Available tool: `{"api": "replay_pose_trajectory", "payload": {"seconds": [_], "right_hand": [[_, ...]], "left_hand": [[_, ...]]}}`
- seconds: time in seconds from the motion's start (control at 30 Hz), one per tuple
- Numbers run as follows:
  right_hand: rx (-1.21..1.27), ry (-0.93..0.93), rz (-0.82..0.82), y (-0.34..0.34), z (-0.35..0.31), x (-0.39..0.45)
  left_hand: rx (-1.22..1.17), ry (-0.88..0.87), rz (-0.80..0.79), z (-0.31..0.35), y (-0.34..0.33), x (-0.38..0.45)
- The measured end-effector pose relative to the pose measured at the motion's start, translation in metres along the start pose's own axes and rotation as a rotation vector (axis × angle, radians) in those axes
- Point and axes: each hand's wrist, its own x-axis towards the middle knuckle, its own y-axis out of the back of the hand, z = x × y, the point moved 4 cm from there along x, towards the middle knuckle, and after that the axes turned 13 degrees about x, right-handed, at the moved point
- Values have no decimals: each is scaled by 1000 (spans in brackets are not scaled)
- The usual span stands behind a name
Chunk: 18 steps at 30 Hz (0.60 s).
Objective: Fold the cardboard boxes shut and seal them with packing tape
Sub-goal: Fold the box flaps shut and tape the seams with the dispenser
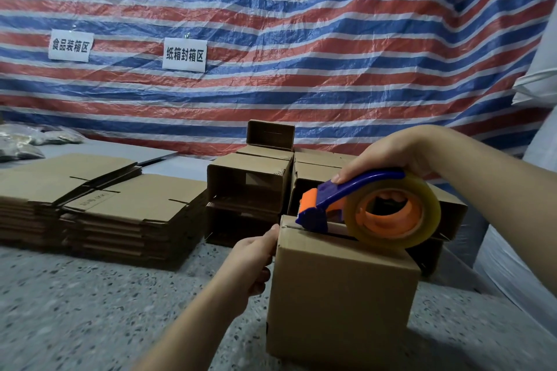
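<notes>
1. A closed box [340, 295] stands on the speckled floor [90, 310] in the near centre; its top flaps are folded down, so what it holds cannot be seen.
2. Behind it, open boxes [250, 187] are piled on their sides with their mouths facing the camera; the insides in view look dark and bare.
3. The right hand [391, 153] is clenched round the blue handle of a tape dispenser [361, 208], thumb along the top of it.
4. The dispenser rests on the box top, over the seam. Its long axis runs left to right, orange cutter end pointing to the box's left edge, clear tape roll [391, 214] on the right.
5. The left hand [256, 262] grips the box's upper left edge, thumb at the top corner and fingers curled against the side.
6. To the left lie two stacks of flat cardboard [126, 208], well apart from the box.
7. A striped tarp [301, 39] hangs behind, bearing two paper signs [185, 55]. Silvery bags [21, 141] lie far left.
</notes>
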Motion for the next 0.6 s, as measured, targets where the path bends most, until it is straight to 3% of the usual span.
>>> {"api": "replay_pose_trajectory", "payload": {"seconds": [0.13,0.3,0.37,0.47,0.6], "right_hand": [[20,9,1,0,2,-2],[16,12,-11,-1,0,-3],[7,20,-10,-1,0,-2],[13,15,4,1,1,-2],[20,21,6,2,3,-2]], "left_hand": [[117,34,-7,-19,-2,-5],[68,-247,336,13,13,-8],[104,-308,317,33,10,-6],[189,-229,176,44,0,0],[100,-153,84,32,-6,4]]}}
